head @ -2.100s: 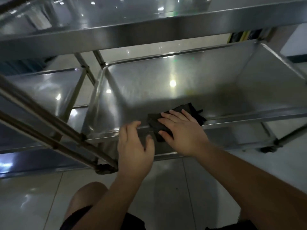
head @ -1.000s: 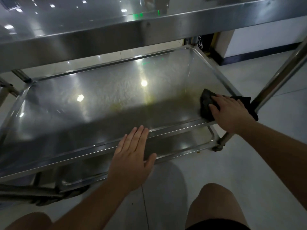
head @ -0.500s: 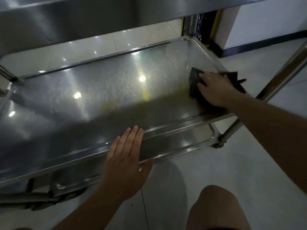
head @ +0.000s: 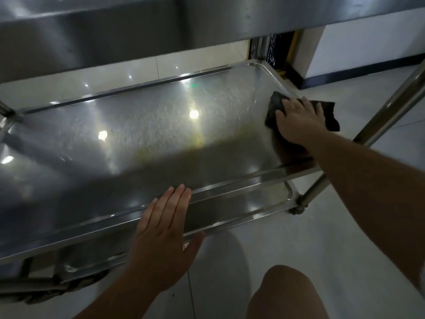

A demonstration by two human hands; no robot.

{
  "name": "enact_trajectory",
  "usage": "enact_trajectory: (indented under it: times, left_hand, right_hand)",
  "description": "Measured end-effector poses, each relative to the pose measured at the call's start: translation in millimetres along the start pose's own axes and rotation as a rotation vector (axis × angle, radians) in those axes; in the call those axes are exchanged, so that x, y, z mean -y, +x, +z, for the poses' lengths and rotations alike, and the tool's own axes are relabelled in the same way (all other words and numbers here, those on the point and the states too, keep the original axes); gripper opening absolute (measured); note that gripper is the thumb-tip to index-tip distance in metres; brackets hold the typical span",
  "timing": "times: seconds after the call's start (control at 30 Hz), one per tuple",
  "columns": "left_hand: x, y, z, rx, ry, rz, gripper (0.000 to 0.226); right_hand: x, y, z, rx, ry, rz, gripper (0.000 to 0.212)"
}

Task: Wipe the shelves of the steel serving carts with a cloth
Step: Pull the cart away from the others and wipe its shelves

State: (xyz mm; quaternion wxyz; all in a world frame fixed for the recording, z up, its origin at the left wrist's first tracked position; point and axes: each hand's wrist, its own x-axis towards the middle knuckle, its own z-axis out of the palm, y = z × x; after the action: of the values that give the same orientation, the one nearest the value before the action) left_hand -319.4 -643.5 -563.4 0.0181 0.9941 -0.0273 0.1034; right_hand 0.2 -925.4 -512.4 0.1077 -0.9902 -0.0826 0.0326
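The steel cart's middle shelf point(head: 142, 143) fills the view, shiny with light spots. A dark cloth point(head: 331, 116) lies over the shelf's right rim, and my right hand point(head: 296, 122) presses flat on it, fingers spread toward the far right corner. My left hand point(head: 161, 238) hovers open and flat at the shelf's near rim, fingers together, holding nothing. The top shelf point(head: 115, 31) hangs overhead, and the bottom shelf point(head: 241, 203) shows below the near rim.
A steel upright post point(head: 391, 107) rises at the right, with its joint point(head: 299, 206) by the bottom shelf. My bare knee point(head: 287, 293) is low in front. Pale tiled floor point(head: 322, 238) lies around; a white wall with dark skirting point(head: 358, 72) stands behind.
My right hand has slid the cloth along the right edge toward the far corner. Earlier it wiped near the front middle. The left hand has stayed at the near rim.
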Motion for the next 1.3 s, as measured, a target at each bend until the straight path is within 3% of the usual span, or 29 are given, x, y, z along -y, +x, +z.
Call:
enact_trajectory:
  times: [0.13,0.33,0.53,0.7,0.8,0.93,1.07,1.2,1.3]
  left_hand:
    - [-1.6,0.2,1.8,-0.006,0.012,-0.001,0.086]
    - [-2.1,-1.0,0.1,0.005,0.032,-0.006,0.085]
    - [-0.7,-0.4,-2.5,0.031,0.02,-0.01,0.085]
    - [-2.9,4.1,-1.8,0.044,0.009,-0.027,0.086]
    - [-1.5,2.2,-0.6,0.035,0.008,-0.021,0.086]
    - [0.7,-0.1,-1.0,0.02,0.019,-0.009,0.085]
    - [1.4,-0.5,0.1,0.018,0.022,0.001,0.085]
    - [1.7,-0.7,-0.4,0.012,0.006,0.011,0.084]
    - [0.9,-0.6,-0.9,0.007,-0.003,0.006,0.083]
  right_hand:
    - [36.5,-41.3,9.6,0.052,0.082,0.016,0.063]
    - [58.4,-162.0,25.8,0.054,0.047,-0.237,0.064]
    - [-7.2,-113.0,11.2,-0.013,-0.013,0.035,0.062]
    - [10.0,-60.2,3.9,0.01,0.057,0.148,0.06]
    - [46.9,-70.9,8.6,0.042,0.077,0.044,0.06]
    - [98.7,-128.8,24.2,0.089,0.078,-0.292,0.056]
    - [87.3,-174.4,31.0,0.078,0.057,-0.454,0.06]
    - [44.4,-143.4,31.0,-0.076,0.002,-0.214,0.068]
    - [6.2,-94.7,17.5,-0.076,-0.021,0.074,0.059]
